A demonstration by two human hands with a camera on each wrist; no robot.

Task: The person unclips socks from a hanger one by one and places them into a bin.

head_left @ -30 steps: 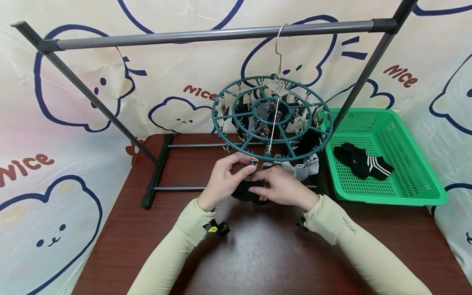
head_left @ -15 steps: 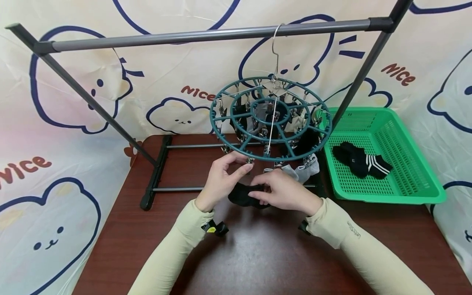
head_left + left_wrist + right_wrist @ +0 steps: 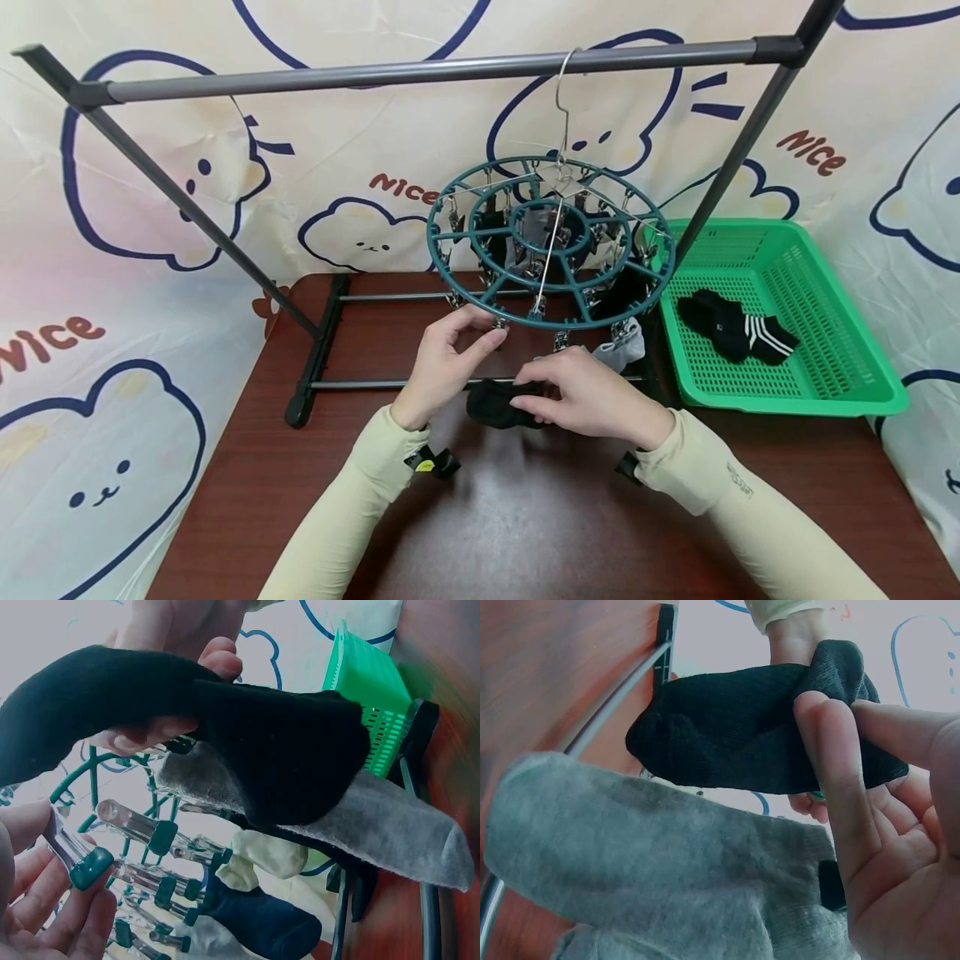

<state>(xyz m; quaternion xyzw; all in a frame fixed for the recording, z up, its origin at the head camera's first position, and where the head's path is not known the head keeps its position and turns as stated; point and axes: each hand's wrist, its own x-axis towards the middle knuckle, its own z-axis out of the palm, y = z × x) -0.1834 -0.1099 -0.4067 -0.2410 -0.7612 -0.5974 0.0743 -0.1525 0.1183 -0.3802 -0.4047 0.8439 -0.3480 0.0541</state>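
Note:
My left hand (image 3: pixel 444 367) pinches a metal clip (image 3: pixel 79 855) with green tips, which hangs from the front rim of the round green sock hanger (image 3: pixel 555 323). My right hand (image 3: pixel 592 396) holds a black sock (image 3: pixel 727 727) by its opening between thumb and fingers. The sock lies sideways, its toe pointing left in the head view, just below and right of the clip. Behind the right hand a grey sock (image 3: pixel 630 855) hangs clipped to the hanger. More socks, among them a navy one (image 3: pixel 262 919) and a cream one (image 3: pixel 274 851), show in the left wrist view.
The hanger hooks over the grey bar (image 3: pixel 330 75) of a rack standing on the brown table (image 3: pixel 510 525). A green basket (image 3: pixel 885 358) to the right contains black socks with white stripes (image 3: pixel 738 327). A patterned cloth (image 3: pixel 360 142) covers the wall behind.
My right hand has drawn the black sock down and slightly right, away from the left hand. The left hand, still on the clip, has shifted slightly left with it.

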